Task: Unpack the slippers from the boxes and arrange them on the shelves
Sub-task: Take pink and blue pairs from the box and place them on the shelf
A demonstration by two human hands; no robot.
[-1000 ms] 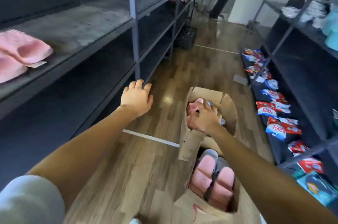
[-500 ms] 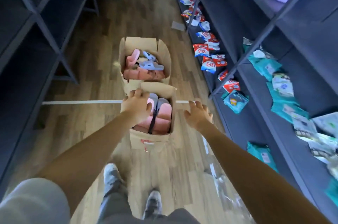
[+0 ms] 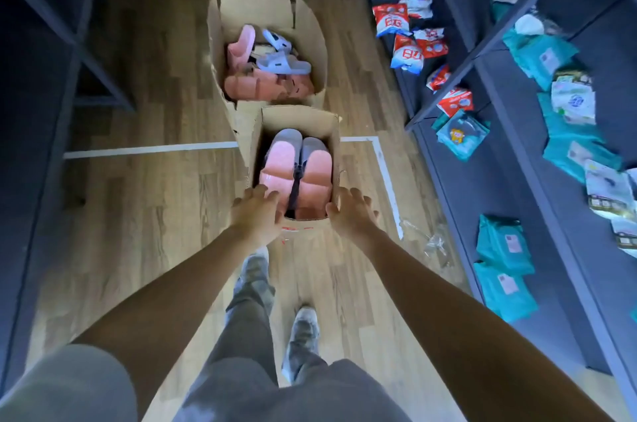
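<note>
Two open cardboard boxes stand in line on the wooden floor. The near box holds a pair of pink slippers stacked on grey ones. The far box holds several pink slippers and lavender-white ones in a loose heap. My left hand reaches over the near box's front left corner, fingers straight and spread above the pink slipper. My right hand is at the front right corner, fingers spread outside the wall and thumb at the rim. Neither hand holds a slipper.
Dark shelving runs along the left with bare lower levels. The right-hand shelves carry red-and-white packets and teal packets. White tape crosses the floor. Crumpled clear plastic lies right of the near box. My feet stand just behind it.
My right hand left the far box. Both hands drew back to the near box's front corners, and the view tilted down from the shelves to the floor.
</note>
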